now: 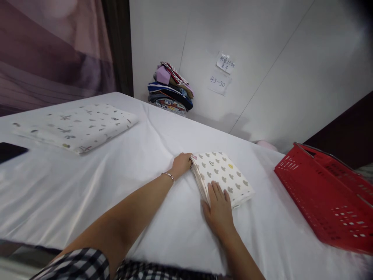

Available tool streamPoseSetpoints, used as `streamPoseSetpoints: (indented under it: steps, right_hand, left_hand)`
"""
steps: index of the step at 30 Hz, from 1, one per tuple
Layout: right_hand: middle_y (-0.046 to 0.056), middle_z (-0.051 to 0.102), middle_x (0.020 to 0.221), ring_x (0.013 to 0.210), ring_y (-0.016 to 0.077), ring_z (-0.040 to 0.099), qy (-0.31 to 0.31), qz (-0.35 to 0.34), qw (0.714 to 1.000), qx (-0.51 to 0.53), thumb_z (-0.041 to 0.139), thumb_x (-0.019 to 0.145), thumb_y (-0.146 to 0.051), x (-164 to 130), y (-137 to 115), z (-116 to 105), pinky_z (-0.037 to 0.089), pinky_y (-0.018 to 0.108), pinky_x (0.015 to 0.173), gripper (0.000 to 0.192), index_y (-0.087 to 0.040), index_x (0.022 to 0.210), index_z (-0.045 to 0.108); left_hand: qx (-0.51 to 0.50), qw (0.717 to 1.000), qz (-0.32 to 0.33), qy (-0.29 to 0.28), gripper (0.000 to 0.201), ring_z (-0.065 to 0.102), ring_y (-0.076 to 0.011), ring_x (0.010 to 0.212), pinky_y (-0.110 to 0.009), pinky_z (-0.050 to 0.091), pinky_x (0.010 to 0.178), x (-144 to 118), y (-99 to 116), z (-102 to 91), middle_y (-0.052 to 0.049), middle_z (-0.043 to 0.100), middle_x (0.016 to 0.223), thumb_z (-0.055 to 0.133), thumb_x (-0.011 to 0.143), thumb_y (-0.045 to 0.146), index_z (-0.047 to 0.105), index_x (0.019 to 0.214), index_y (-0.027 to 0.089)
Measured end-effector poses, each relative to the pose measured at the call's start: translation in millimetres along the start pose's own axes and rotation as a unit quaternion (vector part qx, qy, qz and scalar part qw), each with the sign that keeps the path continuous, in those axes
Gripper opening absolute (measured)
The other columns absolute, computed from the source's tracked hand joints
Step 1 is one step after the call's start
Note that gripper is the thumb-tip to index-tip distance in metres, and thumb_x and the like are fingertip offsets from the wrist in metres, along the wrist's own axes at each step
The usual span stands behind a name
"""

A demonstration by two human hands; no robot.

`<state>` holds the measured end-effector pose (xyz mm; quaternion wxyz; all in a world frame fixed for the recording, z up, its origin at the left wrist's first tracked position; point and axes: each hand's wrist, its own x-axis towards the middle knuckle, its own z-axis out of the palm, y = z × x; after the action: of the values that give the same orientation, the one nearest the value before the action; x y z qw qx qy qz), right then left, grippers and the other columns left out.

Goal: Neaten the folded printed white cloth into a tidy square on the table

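white satin-like sheeting covers the desk (96, 186), and right at the middle of it sits a small folded cloth (221, 175), cream with grey heart-like prints. the left hand (181, 164) is at the cloth's 9 o'clock corner, fingers curled in against the folded edge, touching it; whether it pinches the layers, cannot tell. a thin bracelet (168, 175) rings that wrist. the right hand (219, 208) lies flat and open at the cloth's 6 o'clock edge, fingertips resting on top of the fabric, palm on the sheet, gripping nothing.

over at 3 o'clock, a red plastic basket (326, 194) stands near the cloth but apart from it. out at 10 o'clock lies a larger folded cloth (77, 126), white with scattered small prints, well apart from the hands. a dark flat object (10, 151) pokes in at the 9 o'clock edge. at 12 o'clock, against the wall, a stack of mixed folded fabrics (170, 88), with two paper notes (223, 73) stuck on the wall just beside it.
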<state>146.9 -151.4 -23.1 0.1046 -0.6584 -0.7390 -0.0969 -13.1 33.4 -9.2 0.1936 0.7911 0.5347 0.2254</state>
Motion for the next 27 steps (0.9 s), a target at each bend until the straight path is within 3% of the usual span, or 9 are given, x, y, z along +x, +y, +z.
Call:
streamPoseSetpoints:
  steps: [5, 12, 16, 18, 21, 24, 27]
  right_hand:
    - [0.009, 0.034, 0.147, 0.137, 0.027, 0.027, -0.043, 0.021, 0.999, 0.007, 0.037, 0.086, -0.036, 2, -1, -4, 0.025, 0.052, 0.109, 0.058, -0.021, 0.142, 0.035]
    - [0.007, 0.03, 0.149, 0.139, 0.0245, 0.023, -0.053, 0.03, 0.998, 0.004, 0.037, 0.086, -0.035, 1, -3, -5, 0.022, 0.05, 0.111, 0.058, -0.021, 0.142, 0.034]
    - [0.009, 0.029, 0.149, 0.138, 0.0259, 0.024, -0.102, 0.041, 0.992, 0.061, 0.041, 0.084, -0.037, 4, 1, -18, 0.022, 0.049, 0.111, 0.059, -0.02, 0.14, 0.038]
    - [0.01, 0.038, 0.145, 0.135, 0.0262, 0.032, -0.119, 0.043, 0.986, 0.111, 0.041, 0.085, -0.039, 15, 5, -30, 0.028, 0.047, 0.109, 0.054, -0.019, 0.135, 0.044]
    - [0.012, 0.045, 0.14, 0.132, 0.0249, 0.036, -0.078, 0.044, 0.985, 0.151, 0.038, 0.088, -0.041, 43, 11, -47, 0.031, 0.043, 0.107, 0.052, -0.016, 0.131, 0.049]
    - [0.013, 0.032, 0.148, 0.138, 0.0249, 0.025, -0.029, 0.041, 0.988, 0.146, 0.036, 0.09, -0.044, 74, 9, -51, 0.025, 0.044, 0.11, 0.056, -0.013, 0.137, 0.042]
    - [0.011, 0.021, 0.152, 0.141, 0.0243, 0.012, -0.062, -0.008, 0.99, 0.127, 0.034, 0.091, -0.045, 90, -2, -39, 0.016, 0.047, 0.112, 0.061, -0.014, 0.143, 0.031]
  left_hand:
    - [0.003, 1.0, -0.001, -0.012, 0.029, 0.055, -0.0193, 0.086, -0.026, 0.039, 0.066, -1, -1, -1.6, -0.004, 0.062, 0.085, 0.039, 0.082, 0.013, 0.062, 0.096, 0.024]
    - [0.001, 1.0, -0.009, -0.004, 0.031, 0.056, -0.0198, 0.089, -0.026, 0.041, 0.072, -1, -3, 2.4, -0.005, 0.062, 0.09, 0.038, 0.085, 0.014, 0.061, 0.103, 0.025]
    - [-0.003, 1.0, -0.009, -0.001, 0.032, 0.057, -0.0213, 0.09, -0.028, 0.042, 0.073, -1, -4, 4.0, -0.007, 0.061, 0.09, 0.039, 0.085, 0.016, 0.061, 0.106, 0.024]
    - [-0.009, 1.0, -0.007, 0.0, 0.032, 0.057, -0.0221, 0.089, -0.03, 0.042, 0.074, -1, -4, 5.1, -0.007, 0.062, 0.091, 0.038, 0.085, 0.018, 0.061, 0.107, 0.023]
    - [-0.021, 1.0, -0.005, 0.005, 0.031, 0.058, -0.0223, 0.091, -0.032, 0.042, 0.076, 0, -6, 7.3, -0.009, 0.062, 0.091, 0.039, 0.087, 0.024, 0.061, 0.108, 0.025]
    - [-0.056, 0.998, 0.0, 0.017, 0.028, 0.058, -0.0217, 0.094, -0.034, 0.041, 0.078, 2, -9, 9.8, -0.01, 0.062, 0.088, 0.041, 0.087, 0.033, 0.062, 0.105, 0.03]
    - [-0.08, 0.997, 0.005, 0.02, 0.032, 0.059, -0.0228, 0.095, -0.038, 0.04, 0.077, 5, -14, 12.7, -0.012, 0.063, 0.086, 0.038, 0.086, 0.038, 0.063, 0.103, 0.029]
